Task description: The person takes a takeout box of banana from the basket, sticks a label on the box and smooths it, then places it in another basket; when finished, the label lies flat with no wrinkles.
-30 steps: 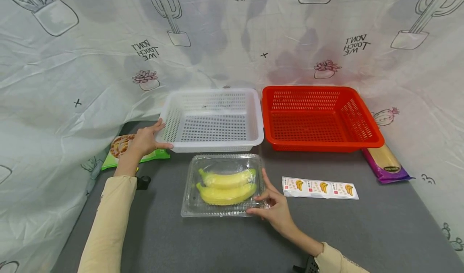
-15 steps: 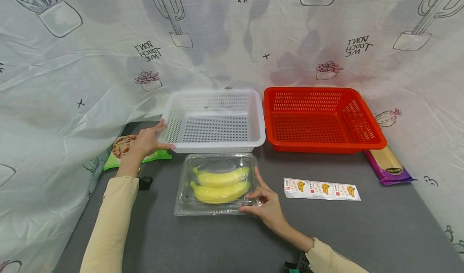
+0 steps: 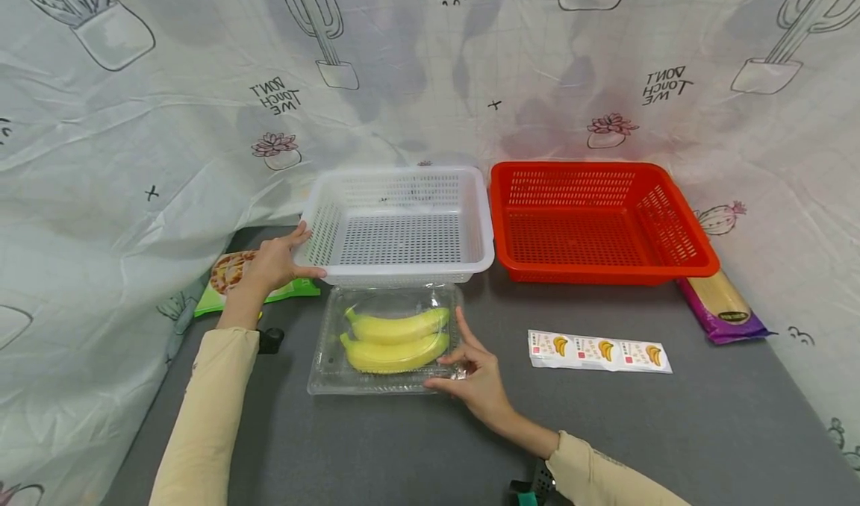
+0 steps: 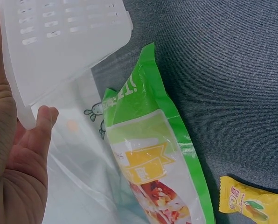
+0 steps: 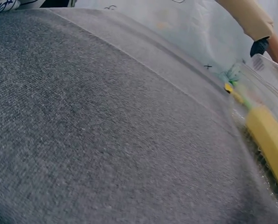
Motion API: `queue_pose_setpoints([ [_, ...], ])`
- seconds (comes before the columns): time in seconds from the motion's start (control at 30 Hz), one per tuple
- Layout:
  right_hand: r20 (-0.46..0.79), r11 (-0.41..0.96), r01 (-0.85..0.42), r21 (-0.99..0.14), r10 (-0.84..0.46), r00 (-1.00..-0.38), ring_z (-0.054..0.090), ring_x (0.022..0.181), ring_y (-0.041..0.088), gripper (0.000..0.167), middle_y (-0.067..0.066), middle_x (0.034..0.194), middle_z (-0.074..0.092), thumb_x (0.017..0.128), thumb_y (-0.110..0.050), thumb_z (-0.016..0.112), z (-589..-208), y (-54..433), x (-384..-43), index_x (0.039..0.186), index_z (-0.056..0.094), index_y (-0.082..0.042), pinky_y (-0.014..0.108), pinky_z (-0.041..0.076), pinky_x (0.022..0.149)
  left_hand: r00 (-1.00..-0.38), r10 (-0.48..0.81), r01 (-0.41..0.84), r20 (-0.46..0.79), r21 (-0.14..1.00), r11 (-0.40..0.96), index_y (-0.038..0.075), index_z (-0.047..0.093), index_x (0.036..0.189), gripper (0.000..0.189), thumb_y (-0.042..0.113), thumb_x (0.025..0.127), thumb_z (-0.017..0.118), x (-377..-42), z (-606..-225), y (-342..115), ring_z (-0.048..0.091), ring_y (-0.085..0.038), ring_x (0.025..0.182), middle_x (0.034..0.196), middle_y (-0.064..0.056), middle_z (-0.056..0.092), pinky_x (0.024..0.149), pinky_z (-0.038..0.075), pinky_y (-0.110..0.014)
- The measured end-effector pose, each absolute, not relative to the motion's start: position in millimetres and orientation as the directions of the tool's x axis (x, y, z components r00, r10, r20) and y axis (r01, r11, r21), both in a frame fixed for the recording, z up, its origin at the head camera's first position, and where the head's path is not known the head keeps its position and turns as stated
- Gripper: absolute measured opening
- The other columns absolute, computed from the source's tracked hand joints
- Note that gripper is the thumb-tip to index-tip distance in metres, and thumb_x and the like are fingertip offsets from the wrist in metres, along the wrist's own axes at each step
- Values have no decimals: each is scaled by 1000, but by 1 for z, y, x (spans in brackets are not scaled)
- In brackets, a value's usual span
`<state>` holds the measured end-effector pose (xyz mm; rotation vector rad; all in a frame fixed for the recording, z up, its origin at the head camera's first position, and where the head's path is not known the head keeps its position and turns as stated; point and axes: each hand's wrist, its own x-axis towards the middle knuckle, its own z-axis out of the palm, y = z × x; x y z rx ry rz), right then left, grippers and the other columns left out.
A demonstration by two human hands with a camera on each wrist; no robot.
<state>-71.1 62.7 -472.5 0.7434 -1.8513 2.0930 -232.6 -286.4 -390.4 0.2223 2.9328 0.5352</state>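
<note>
At the front left corner of the white basket (image 3: pixel 399 237), my left hand (image 3: pixel 272 262) holds the rim, thumb in front and fingers along the side. In the left wrist view the basket's rim (image 4: pixel 24 114) lies between thumb and fingers. My right hand (image 3: pixel 477 379) grips the right side of a clear plastic clamshell box (image 3: pixel 329 368), thumb at its front edge. Two yellow bananas (image 3: pixel 396 353) lie inside the box, which sits on the grey table just in front of the white basket. The right wrist view shows a yellow banana (image 5: pixel 267 140) through the plastic; the hand is out of that view.
A red basket (image 3: pixel 605 271) stands beside the white one. A strip of banana labels (image 3: pixel 599 351) lies to the right. A purple-ended packet (image 3: pixel 725 312) is partly behind the red basket. Near my left hand are a green food bag (image 4: pixel 148 140) and a small yellow wrapped packet (image 4: pixel 253 203).
My right hand has slid the clear box with the bananas to the left along the table. The left hand stays at the white basket's corner.
</note>
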Motion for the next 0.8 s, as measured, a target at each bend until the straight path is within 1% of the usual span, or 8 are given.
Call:
queue_pose_setpoints([
  [0.13, 501, -126, -487, -864, -127, -856, 28, 54, 20, 31, 39, 145, 22, 56, 20, 81, -476, 60, -70, 80, 62, 14, 31, 32, 47, -973, 175, 112, -147, 360, 926, 5, 26, 150, 109, 59, 69, 75, -234, -390, -284, 26, -55, 130, 158, -9, 11, 98, 34, -60],
  [0.3, 448, 77, -459, -885, -132, -884, 31, 55, 3, 29, 26, 152, 25, 63, 2, 87, -484, 58, -69, 83, 66, 2, 22, 33, 46, -965, 182, 119, -189, 302, 946, 2, 23, 151, 109, 58, 72, 73, -233, -383, -281, 20, -58, 131, 158, -17, 9, 99, 31, -64],
  [0.37, 413, 159, -434, -887, -151, -898, 35, 57, 1, 28, 19, 154, 26, 65, -8, 88, -485, 60, -68, 85, 68, -4, 22, 36, 49, -970, 182, 134, -163, 265, 955, 0, 26, 150, 104, 54, 75, 74, -228, -378, -275, 29, -57, 127, 156, -22, 12, 92, 39, -61],
  [0.43, 373, 212, -409, -887, -192, -908, 41, 60, 5, 26, 16, 155, 26, 69, -13, 86, -481, 65, -67, 88, 69, -6, 23, 42, 55, -978, 187, 161, -94, 233, 959, -1, 32, 147, 95, 46, 77, 76, -218, -375, -269, 46, -53, 115, 154, -25, 18, 76, 48, -55],
  [0.53, 282, 218, -352, -910, -295, -913, 55, 69, 15, 26, 17, 155, 25, 78, -14, 81, -472, 78, -66, 100, 71, -5, 28, 49, 65, -974, 219, 228, 64, 218, 949, -3, 43, 141, 76, 32, 82, 76, -193, -373, -253, 57, -48, 102, 150, -26, 29, 52, 46, -45],
  [0.63, 136, 131, -207, -970, -415, -900, 65, 90, 27, 35, 18, 156, 19, 87, -11, 72, -460, 95, -65, 120, 66, -2, 35, 54, 76, -945, 265, 315, 190, 319, 894, -3, 51, 136, 59, 20, 86, 73, -163, -375, -230, 57, -43, 106, 147, -24, 37, 59, 49, -46],
  [0.7, 34, 59, -69, -996, -462, -886, 60, 108, 37, 43, 19, 157, 17, 91, -10, 66, -452, 108, -64, 131, 58, 0, 41, 53, 83, -927, 283, 368, 247, 444, 817, -2, 56, 132, 51, 15, 87, 72, -143, -377, -212, 57, -40, 111, 145, -21, 42, 69, 50, -47],
  [0.8, -56, -22, 74, -997, -453, -890, 49, 122, 43, 47, 18, 156, 21, 94, -10, 62, -445, 126, -63, 137, 50, 2, 43, 51, 88, -913, 284, 407, 291, 656, 636, 3, 62, 127, 43, 9, 86, 72, -116, -382, -180, 57, -32, 116, 139, -13, 52, 84, 51, -44],
])
